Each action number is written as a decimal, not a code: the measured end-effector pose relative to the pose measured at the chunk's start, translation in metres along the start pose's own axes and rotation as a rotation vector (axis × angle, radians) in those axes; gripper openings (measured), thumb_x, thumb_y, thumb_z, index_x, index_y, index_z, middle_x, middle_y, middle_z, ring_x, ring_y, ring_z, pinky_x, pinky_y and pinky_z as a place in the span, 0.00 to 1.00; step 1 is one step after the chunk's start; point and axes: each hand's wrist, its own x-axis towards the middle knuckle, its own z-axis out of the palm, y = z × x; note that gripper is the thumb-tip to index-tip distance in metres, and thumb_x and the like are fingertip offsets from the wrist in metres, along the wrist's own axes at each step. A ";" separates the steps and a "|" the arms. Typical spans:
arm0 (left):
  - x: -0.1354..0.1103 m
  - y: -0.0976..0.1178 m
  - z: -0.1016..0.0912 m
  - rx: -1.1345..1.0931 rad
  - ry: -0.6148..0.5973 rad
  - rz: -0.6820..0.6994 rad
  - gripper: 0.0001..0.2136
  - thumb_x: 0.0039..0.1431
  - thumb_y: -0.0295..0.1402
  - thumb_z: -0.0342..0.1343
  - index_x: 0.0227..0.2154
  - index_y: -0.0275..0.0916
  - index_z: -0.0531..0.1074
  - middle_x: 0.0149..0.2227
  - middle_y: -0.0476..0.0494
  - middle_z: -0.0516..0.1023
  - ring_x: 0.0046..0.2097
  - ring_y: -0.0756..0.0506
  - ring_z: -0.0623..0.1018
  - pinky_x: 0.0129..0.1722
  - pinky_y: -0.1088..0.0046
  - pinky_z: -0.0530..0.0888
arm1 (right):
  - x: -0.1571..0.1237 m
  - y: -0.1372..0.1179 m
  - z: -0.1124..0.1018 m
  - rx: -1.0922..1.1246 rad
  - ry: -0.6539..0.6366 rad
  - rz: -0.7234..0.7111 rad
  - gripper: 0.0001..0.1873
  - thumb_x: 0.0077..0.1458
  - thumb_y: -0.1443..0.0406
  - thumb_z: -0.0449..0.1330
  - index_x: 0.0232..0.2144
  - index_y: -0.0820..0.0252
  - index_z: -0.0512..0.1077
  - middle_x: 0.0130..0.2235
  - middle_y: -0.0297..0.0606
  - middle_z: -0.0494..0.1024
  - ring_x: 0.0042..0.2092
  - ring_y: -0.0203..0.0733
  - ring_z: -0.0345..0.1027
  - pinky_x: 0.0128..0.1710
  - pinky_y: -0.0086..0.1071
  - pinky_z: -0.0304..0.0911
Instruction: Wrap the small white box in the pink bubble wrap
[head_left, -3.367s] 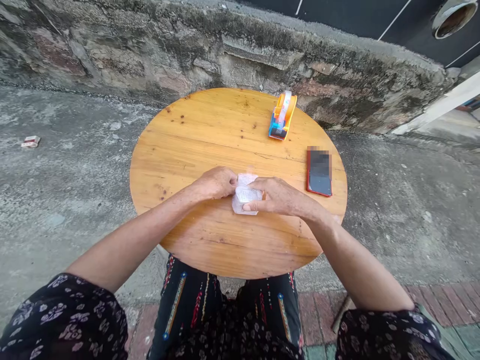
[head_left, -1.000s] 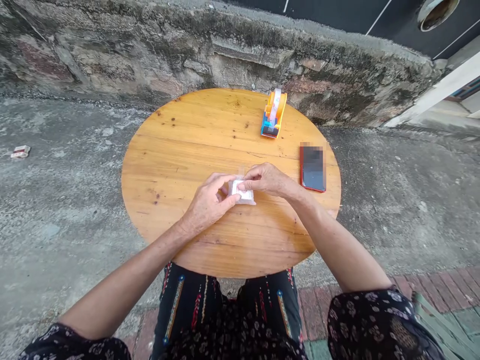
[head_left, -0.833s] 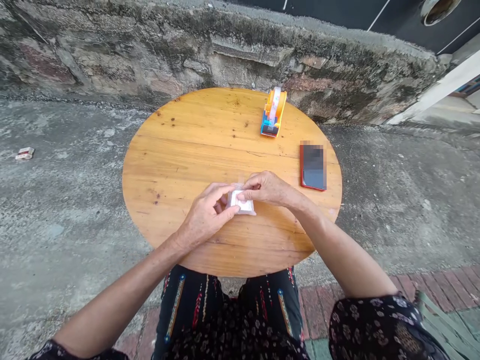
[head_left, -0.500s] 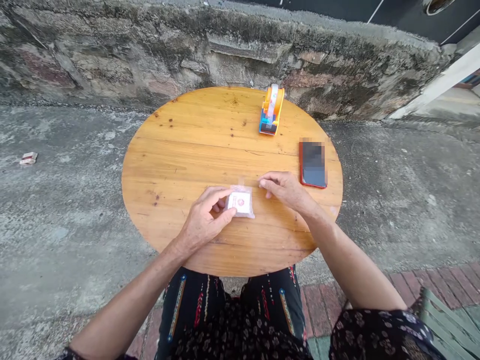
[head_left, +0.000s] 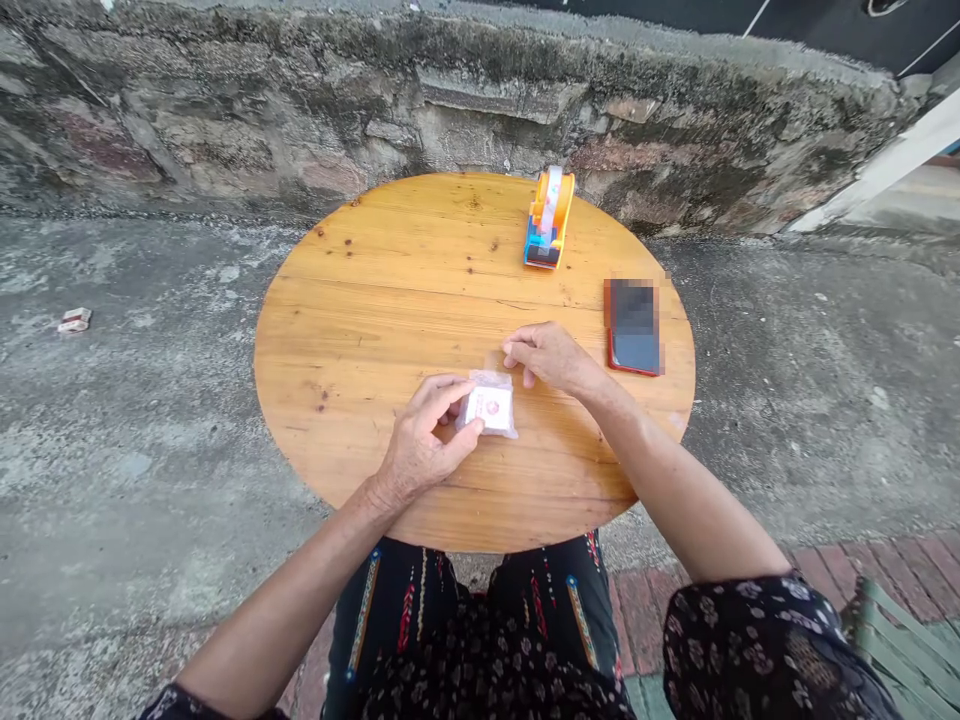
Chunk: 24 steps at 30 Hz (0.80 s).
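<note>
Near the round wooden table's [head_left: 352, 300] front edge we see a small clear plastic packet w/ white card inside [head_left: 491, 407], lying flat. Left hand [head_left: 424, 440] pinches its left edge btwn thumb & fingers; right hand [head_left: 551, 355] hovers just beyond, fingers loosely curled, holding nothing. Red-cased phone [head_left: 634, 327] lies at right, orange-blue tape dispenser [head_left: 549, 218] further back.

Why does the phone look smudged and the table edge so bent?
Head view: the phone screen is blurred into blocks; the wide lens bows the round wooden table and the stone wall; soft daylight, no hard shadows, small clear packet sharp.
</note>
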 end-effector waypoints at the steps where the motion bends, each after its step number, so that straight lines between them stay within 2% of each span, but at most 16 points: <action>1: 0.000 -0.001 0.000 -0.001 -0.003 -0.004 0.17 0.56 0.30 0.57 0.50 0.40 0.72 0.48 0.40 0.73 0.37 0.49 0.74 0.34 0.71 0.75 | 0.001 -0.003 -0.001 0.007 -0.009 0.015 0.09 0.54 0.70 0.55 0.25 0.63 0.72 0.30 0.35 0.80 0.17 0.29 0.65 0.24 0.26 0.61; 5: -0.001 -0.003 0.002 -0.014 0.008 0.010 0.17 0.56 0.31 0.58 0.50 0.40 0.72 0.48 0.40 0.73 0.37 0.49 0.74 0.34 0.70 0.76 | -0.002 -0.008 0.003 0.120 -0.026 0.067 0.05 0.54 0.70 0.56 0.29 0.62 0.71 0.30 0.36 0.80 0.17 0.29 0.65 0.22 0.26 0.60; 7: -0.001 -0.003 0.002 -0.027 0.015 0.024 0.17 0.56 0.30 0.58 0.50 0.40 0.72 0.48 0.39 0.73 0.38 0.48 0.74 0.34 0.70 0.76 | -0.003 -0.007 0.007 0.233 -0.042 0.111 0.03 0.54 0.69 0.57 0.32 0.62 0.71 0.30 0.36 0.80 0.17 0.29 0.64 0.18 0.25 0.56; 11: -0.001 -0.002 0.001 -0.031 0.010 0.018 0.17 0.56 0.30 0.57 0.50 0.40 0.72 0.48 0.39 0.73 0.39 0.48 0.75 0.34 0.70 0.76 | -0.005 -0.004 0.011 0.456 -0.091 0.187 0.04 0.55 0.65 0.58 0.33 0.60 0.70 0.28 0.33 0.76 0.17 0.27 0.59 0.14 0.24 0.44; 16: 0.000 -0.001 0.001 -0.029 0.007 0.006 0.17 0.56 0.31 0.58 0.50 0.41 0.72 0.49 0.39 0.74 0.40 0.47 0.76 0.36 0.68 0.77 | -0.007 -0.004 0.008 0.555 -0.163 0.204 0.09 0.50 0.62 0.64 0.32 0.60 0.70 0.23 0.29 0.71 0.18 0.27 0.53 0.14 0.24 0.38; 19: 0.000 -0.001 0.001 -0.027 0.005 0.004 0.17 0.56 0.31 0.58 0.50 0.41 0.72 0.49 0.39 0.74 0.40 0.47 0.76 0.36 0.68 0.78 | -0.005 0.001 0.008 0.517 -0.214 0.155 0.10 0.50 0.59 0.63 0.32 0.60 0.72 0.17 0.25 0.64 0.17 0.28 0.49 0.16 0.25 0.37; 21: 0.000 -0.001 0.001 -0.021 0.007 0.002 0.17 0.56 0.31 0.58 0.49 0.41 0.72 0.49 0.39 0.74 0.40 0.47 0.76 0.37 0.68 0.78 | -0.003 0.007 0.011 0.459 -0.207 0.072 0.10 0.51 0.59 0.62 0.31 0.60 0.74 0.15 0.24 0.61 0.18 0.29 0.49 0.18 0.26 0.41; 24: 0.000 -0.001 0.001 -0.017 0.003 0.002 0.17 0.56 0.31 0.57 0.49 0.40 0.72 0.49 0.39 0.73 0.39 0.47 0.76 0.37 0.68 0.78 | 0.000 0.016 0.016 0.341 -0.116 -0.074 0.10 0.51 0.59 0.61 0.29 0.61 0.75 0.20 0.28 0.69 0.23 0.30 0.57 0.24 0.27 0.51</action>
